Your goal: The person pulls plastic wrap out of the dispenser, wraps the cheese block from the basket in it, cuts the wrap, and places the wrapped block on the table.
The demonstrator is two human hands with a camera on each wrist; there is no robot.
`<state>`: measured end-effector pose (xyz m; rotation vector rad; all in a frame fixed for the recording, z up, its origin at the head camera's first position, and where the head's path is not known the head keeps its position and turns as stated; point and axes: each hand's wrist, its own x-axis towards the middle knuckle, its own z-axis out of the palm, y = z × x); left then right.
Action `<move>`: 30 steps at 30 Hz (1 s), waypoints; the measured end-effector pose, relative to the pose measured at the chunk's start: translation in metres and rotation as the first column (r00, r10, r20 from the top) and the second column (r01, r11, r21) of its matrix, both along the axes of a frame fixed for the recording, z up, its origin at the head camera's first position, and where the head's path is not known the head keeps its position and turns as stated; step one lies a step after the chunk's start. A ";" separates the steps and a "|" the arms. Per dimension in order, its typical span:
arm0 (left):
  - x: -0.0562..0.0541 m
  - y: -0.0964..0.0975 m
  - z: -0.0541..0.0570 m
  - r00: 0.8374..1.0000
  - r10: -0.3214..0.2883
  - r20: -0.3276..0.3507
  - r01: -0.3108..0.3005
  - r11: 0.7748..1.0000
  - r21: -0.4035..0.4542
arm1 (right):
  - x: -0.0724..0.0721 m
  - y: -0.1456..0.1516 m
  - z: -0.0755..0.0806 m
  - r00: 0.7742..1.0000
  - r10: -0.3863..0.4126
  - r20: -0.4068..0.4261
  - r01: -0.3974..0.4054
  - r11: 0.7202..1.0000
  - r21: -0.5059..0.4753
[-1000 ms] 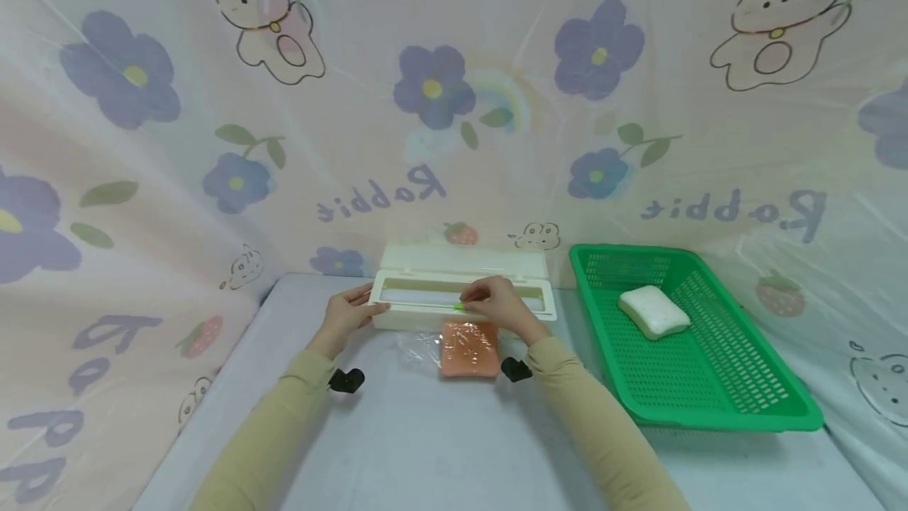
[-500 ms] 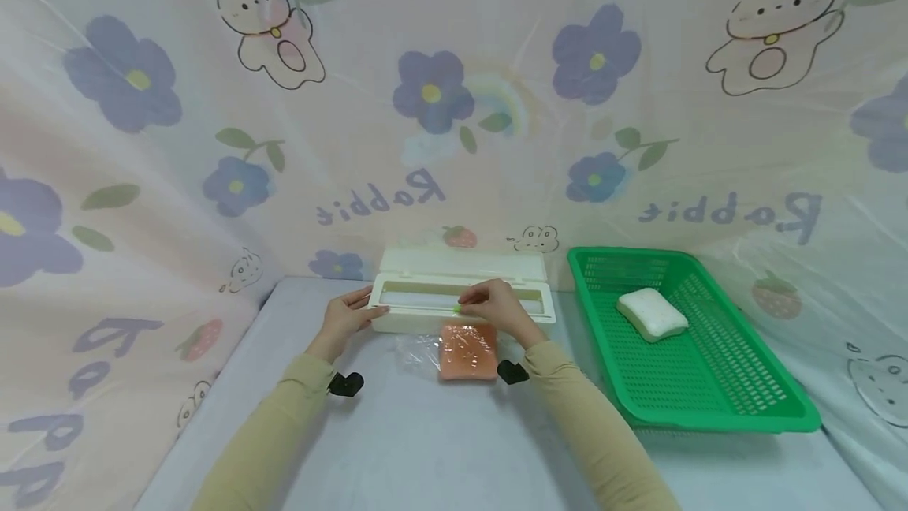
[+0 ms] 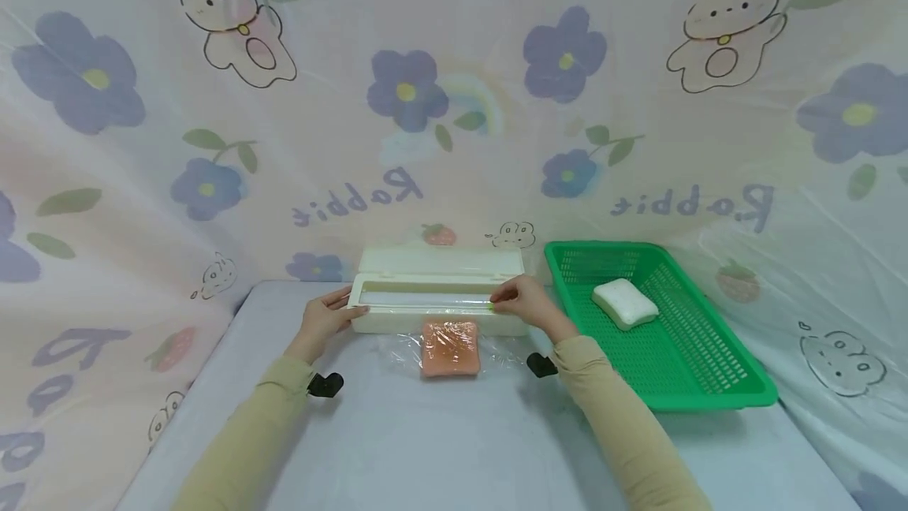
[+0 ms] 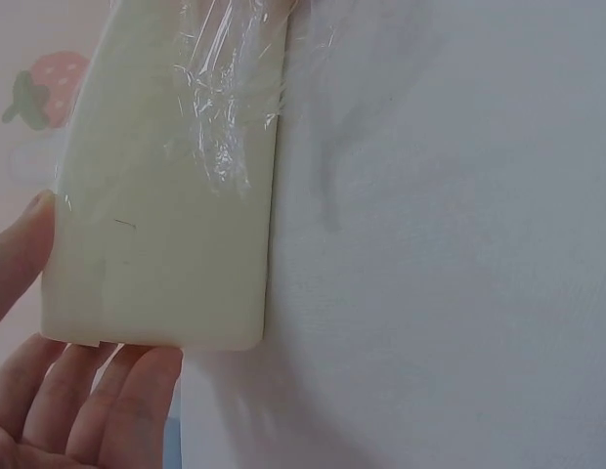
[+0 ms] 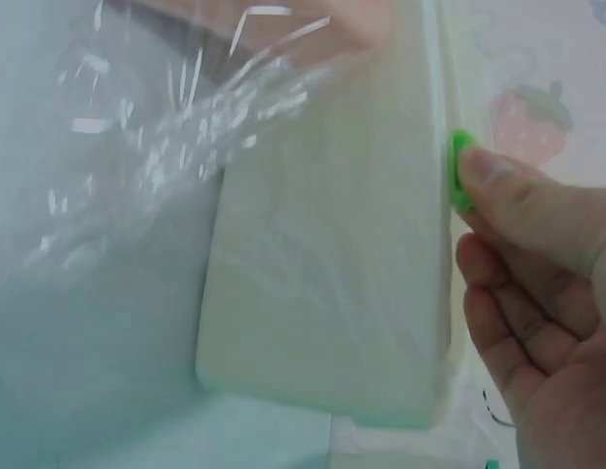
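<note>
A cream cling film dispenser point(image 3: 388, 325) stands with its lid point(image 3: 440, 262) raised and a pale roll point(image 3: 418, 298) inside. My left hand point(image 3: 322, 325) grips its left end; in the left wrist view, the thumb point(image 4: 20, 256) lies on one side and the fingers curl at the end face. My right hand point(image 3: 528, 306) pinches a small green slide cutter point(image 5: 459, 170) on the dispenser's front top edge, right of centre. Clear film point(image 3: 401, 352) hangs over the front and covers an orange, bread-shaped sponge-like slice point(image 3: 450, 348) on the table.
To the right, a green plastic basket point(image 3: 709, 402) holds a white bread-shaped piece point(image 3: 626, 303). A patterned curtain point(image 3: 482, 148) rises right behind the dispenser. The table point(image 3: 426, 440) has a pale cover.
My right hand has slid the green cutter rightward along the dispenser's edge. My left hand keeps its grip on the left end. The head view has turned slightly right.
</note>
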<state>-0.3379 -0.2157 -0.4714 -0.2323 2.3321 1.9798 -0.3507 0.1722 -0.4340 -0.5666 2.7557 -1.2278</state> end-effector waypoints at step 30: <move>0.007 -0.001 0.003 1.000 -0.001 0.007 0.000 1.000 0.028 | 0.005 0.045 0.017 1.000 -0.022 -0.003 0.022 0.980 0.198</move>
